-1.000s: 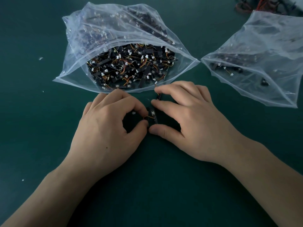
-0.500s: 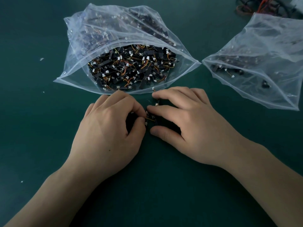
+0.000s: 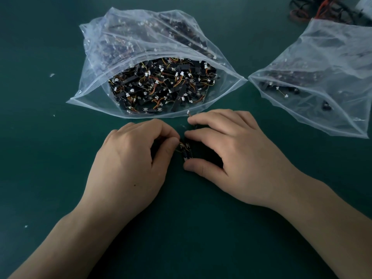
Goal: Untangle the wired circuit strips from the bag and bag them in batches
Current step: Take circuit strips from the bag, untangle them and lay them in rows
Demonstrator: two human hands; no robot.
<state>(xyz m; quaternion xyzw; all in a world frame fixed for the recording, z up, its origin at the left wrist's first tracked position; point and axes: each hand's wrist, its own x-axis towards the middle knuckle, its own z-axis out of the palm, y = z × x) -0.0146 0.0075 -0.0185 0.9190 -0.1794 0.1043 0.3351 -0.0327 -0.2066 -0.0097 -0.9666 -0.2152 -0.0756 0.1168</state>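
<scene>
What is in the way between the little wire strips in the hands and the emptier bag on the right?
Nothing I can see. The left hand and right hand pinch the strips. Only bare table lies between them and the emptier bag, whose mouth looks open.

I see left hand (image 3: 128,168) and right hand (image 3: 237,164) pinching one strip bundle (image 3: 186,152); full bag (image 3: 90,100) at twelve o'clock, sparser bag (image 3: 332,57) at two.

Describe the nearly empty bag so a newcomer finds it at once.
Two clear bags lie open on the green table. Take the right bag, near the red and black cables. Unlike the packed left bag, it holds only a few strips.
</scene>
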